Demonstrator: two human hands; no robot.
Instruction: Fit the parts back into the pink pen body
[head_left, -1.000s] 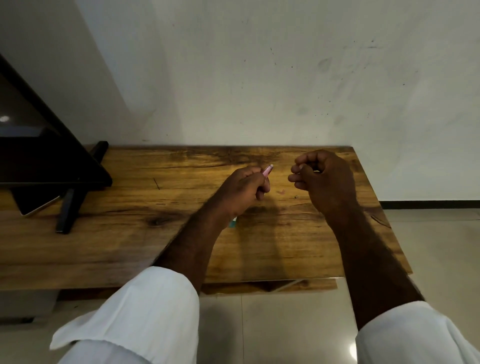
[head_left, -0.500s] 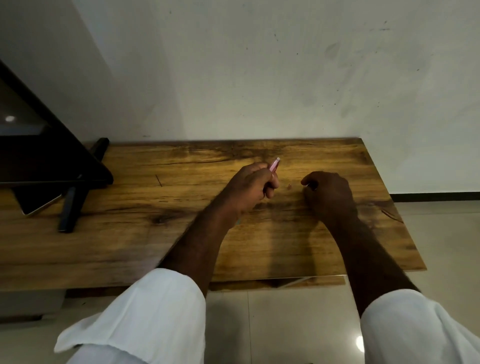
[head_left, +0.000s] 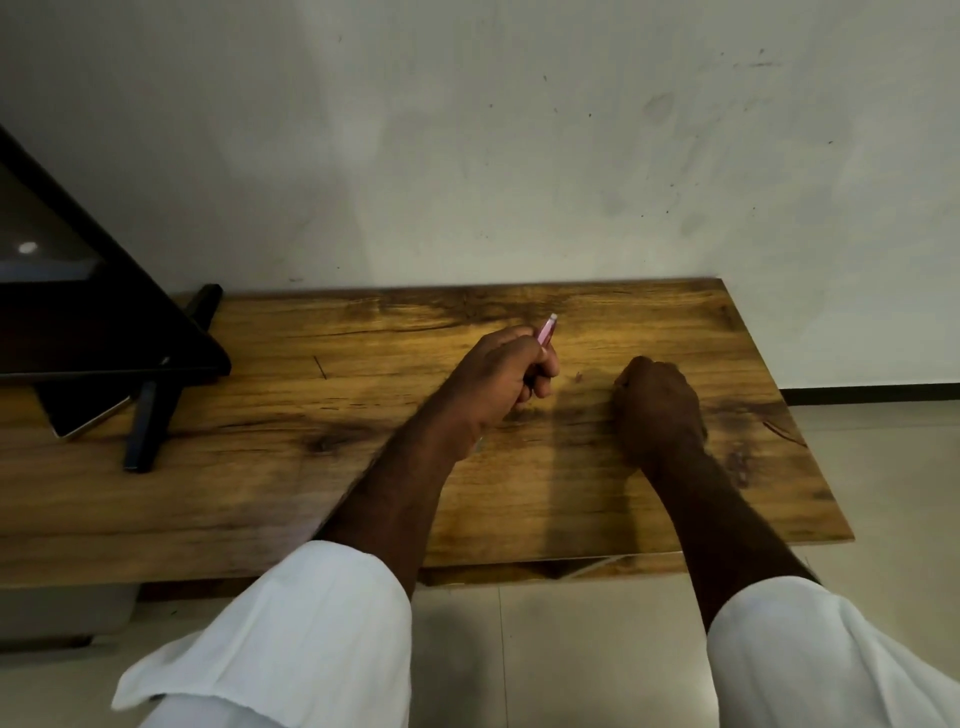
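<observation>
Two hands work over the wooden tabletop (head_left: 649, 499), both arms in white sleeves (head_left: 291, 639). The left hand (head_left: 496, 384) has its grip clamped round a slim pink pen (head_left: 546, 330), whose pale far end sticks up past the knuckles and tilts toward the far right; a small light tip shows below the wrist at the near side of the hand. The right hand (head_left: 657, 402) sits just to the right of it, knuckles up and fingers curled under, low on the wood; whether its grip holds anything cannot be told, since the fingertips are hidden. The two hands are near each other but apart. At the far left a dark screen (head_left: 67, 322) stands on a black stand (head_left: 150, 415), and a flat dark device with a pale edge (head_left: 88, 421) lies beneath it. No container shows on the wood. A marked pale wall (head_left: 519, 156) rises behind, and tiled floor (head_left: 883, 467) lies to the right.
</observation>
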